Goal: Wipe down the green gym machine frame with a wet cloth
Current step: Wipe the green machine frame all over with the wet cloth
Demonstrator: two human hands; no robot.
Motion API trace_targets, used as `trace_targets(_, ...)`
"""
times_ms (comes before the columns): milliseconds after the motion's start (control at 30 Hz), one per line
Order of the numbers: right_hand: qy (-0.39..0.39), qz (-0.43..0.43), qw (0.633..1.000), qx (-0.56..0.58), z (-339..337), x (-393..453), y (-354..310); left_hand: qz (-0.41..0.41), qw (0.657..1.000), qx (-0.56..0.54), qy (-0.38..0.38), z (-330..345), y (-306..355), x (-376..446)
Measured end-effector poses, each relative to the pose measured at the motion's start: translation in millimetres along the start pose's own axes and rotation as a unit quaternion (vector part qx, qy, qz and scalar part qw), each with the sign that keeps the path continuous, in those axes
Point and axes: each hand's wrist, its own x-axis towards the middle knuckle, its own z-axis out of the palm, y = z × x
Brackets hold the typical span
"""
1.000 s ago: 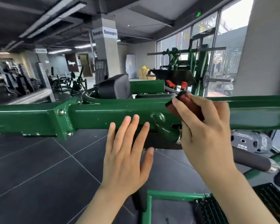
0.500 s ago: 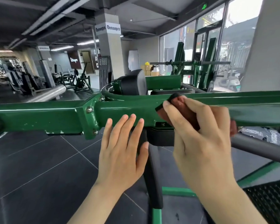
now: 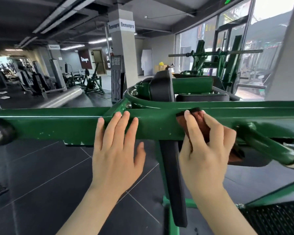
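Note:
A glossy green frame bar (image 3: 49, 126) runs across the whole view at chest height. My right hand (image 3: 205, 150) presses a reddish-brown cloth (image 3: 199, 122) against the bar's front face, right of centre, fingers curled over it. The cloth's lower end hangs below the bar by my wrist. My left hand (image 3: 116, 145) lies flat with fingers spread, fingertips on the bar near a bolted joint (image 3: 126, 107). It holds nothing.
A black padded post (image 3: 172, 180) drops from the bar between my hands. A green handle (image 3: 268, 146) angles out at the right. Black seat pads (image 3: 161, 87) sit behind the bar. A textured footplate (image 3: 275, 217) is at lower right. Dark tiled floor (image 3: 41, 175) lies below.
My right hand has slid the cloth left along the bar. The left hand has risen until its fingertips rest on the bar near the joint. My view has shifted left along the frame.

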Motion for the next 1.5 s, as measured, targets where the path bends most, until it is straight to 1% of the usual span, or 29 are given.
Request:
trace_targets(67, 0.010, 0.006, 1.000, 0.004, 10, -10, -13, 0.014, 1.000, -0.015, 0.007, 5, -4, 0)
trace_targets(100, -0.003, -0.010, 1.000, 0.004, 14, -14, -19, 0.019, 1.000, -0.020, 0.009, 8, -6, 0)
trace_targets(167, -0.037, -0.070, 0.997, 0.000, 18, -18, -25, 0.028, 0.999, -0.028, 0.016, 12, -9, -1)
trace_targets(200, -0.042, -0.091, 0.995, -0.006, 18, -17, -23, 0.032, 0.999, -0.032, 0.022, 14, -10, 0)
trace_targets(233, -0.032, -0.088, 0.995, -0.018, 16, -14, -19, 0.038, 0.998, -0.036, 0.029, 16, -11, 1)
trace_targets(300, 0.030, -0.012, 0.998, -0.050, 12, -6, -9, 0.049, 0.997, -0.045, 0.043, 21, -13, 5)
trace_targets(367, 0.089, 0.072, 0.991, -0.061, 11, -1, -11, 0.056, 0.996, -0.046, 0.054, 26, -14, 7)
trace_targets(400, 0.098, 0.084, 0.990, -0.056, 15, -3, -18, 0.059, 0.995, -0.046, 0.059, 28, -14, 7)
trace_targets(467, 0.073, 0.053, 0.995, -0.030, 27, -10, -37, 0.066, 0.994, -0.047, 0.075, 33, -15, 7)
trace_targets(567, 0.001, -0.040, 0.999, -0.009, 33, -16, -48, 0.073, 0.992, -0.051, 0.091, 37, -17, 7)
trace_targets(600, 0.003, -0.047, 0.999, -0.016, 30, -11, -43, 0.073, 0.991, -0.055, 0.095, 38, -17, 6)
trace_targets(633, 0.025, -0.027, 0.999, -0.027, 26, -6, -36, 0.071, 0.991, -0.060, 0.098, 38, -16, 6)
trace_targets(700, 0.083, 0.061, 0.994, -0.039, 18, 5, -23, 0.067, 0.990, -0.067, 0.103, 39, -15, 6)
trace_targets(733, 0.102, 0.097, 0.989, -0.040, 17, 7, -23, 0.066, 0.990, -0.071, 0.104, 40, -14, 6)
trace_targets(767, 0.111, 0.113, 0.986, -0.044, 20, 5, -29, 0.065, 0.990, -0.075, 0.104, 40, -14, 6)
trace_targets(833, 0.094, 0.091, 0.990, -0.043, 31, -10, -47, 0.063, 0.989, -0.078, 0.104, 39, -14, 6)
trace_targets(933, 0.011, -0.016, 0.999, -0.030, 32, -24, -52, 0.065, 0.989, -0.083, 0.106, 40, -14, 5)
trace_targets(967, 0.007, -0.028, 0.999, -0.036, 28, -21, -44, 0.064, 0.988, -0.086, 0.108, 40, -14, 5)
trace_targets(1000, 0.027, -0.013, 0.999, -0.042, 23, -16, -34, 0.061, 0.988, -0.088, 0.111, 41, -13, 4)
trace_targets(1100, 0.113, 0.134, 0.984, -0.029, 7, 7, -7, 0.051, 0.987, -0.091, 0.122, 45, -11, 6)
trace_targets(1133, 0.128, 0.167, 0.977, -0.027, 7, 10, -7, 0.049, 0.986, -0.095, 0.126, 46, -10, 7)
trace_targets(1167, 0.135, 0.177, 0.974, -0.036, 11, 10, -12, 0.047, 0.986, -0.099, 0.129, 46, -10, 8)
trace_targets(1233, 0.123, 0.143, 0.981, -0.035, 24, -2, -33, 0.045, 0.985, -0.104, 0.128, 46, -11, 8)
trace_targets(1300, 0.064, 0.054, 0.996, -0.022, 36, -20, -53, 0.049, 0.985, -0.108, 0.126, 45, -12, 8)
trace_targets(1333, 0.028, 0.011, 0.999, -0.022, 36, -26, -56, 0.050, 0.985, -0.109, 0.125, 45, -13, 7)
trace_targets(1367, 0.011, -0.019, 0.999, -0.027, 34, -27, -52, 0.050, 0.985, -0.108, 0.125, 44, -13, 7)
trace_targets(1400, 0.022, -0.021, 0.999, -0.033, 30, -26, -42, 0.050, 0.985, -0.106, 0.125, 45, -13, 7)
trace_targets(1433, 0.050, 0.010, 0.998, -0.039, 25, -24, -29, 0.048, 0.985, -0.104, 0.126, 45, -12, 7)
trace_targets(1500, 0.121, 0.122, 0.984, -0.039, 15, -20, -4, 0.044, 0.985, -0.105, 0.132, 46, -11, 8)
